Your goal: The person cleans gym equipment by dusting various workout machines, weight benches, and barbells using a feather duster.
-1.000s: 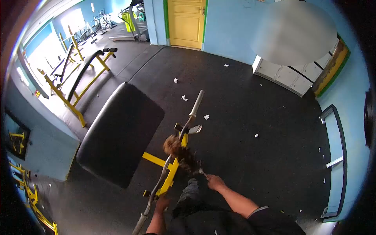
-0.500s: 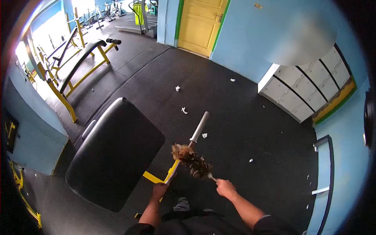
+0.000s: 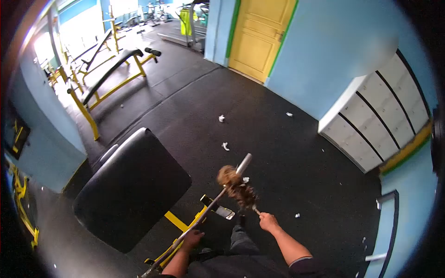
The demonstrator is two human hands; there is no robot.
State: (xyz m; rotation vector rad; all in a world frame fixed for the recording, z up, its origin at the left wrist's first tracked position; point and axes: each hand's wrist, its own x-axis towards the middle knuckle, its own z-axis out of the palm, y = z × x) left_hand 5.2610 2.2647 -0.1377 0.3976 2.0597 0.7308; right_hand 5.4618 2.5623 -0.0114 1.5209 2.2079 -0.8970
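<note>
Head: duster (image 3: 241, 191) (feathery) nearer bar tip (image 3: 245, 162) now.

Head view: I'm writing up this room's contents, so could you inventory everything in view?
Bar: 1, grey, lower centre
Feather duster: 1, brown, overlapping bar's upper end
Frame: 1, yellow, by bar
Cushion: 1, black, left
Benches: at least 2, black and yellow, upper left
Cloth: 1, lime, top
Door: 1, yellow, top
Lockers: 1 bank, white, right
Floor: 1, black, throughout
Scraps: several, white, on floor
Left hand: 1, bare, by bar
Right hand: 1, bare, on duster's handle
</note>
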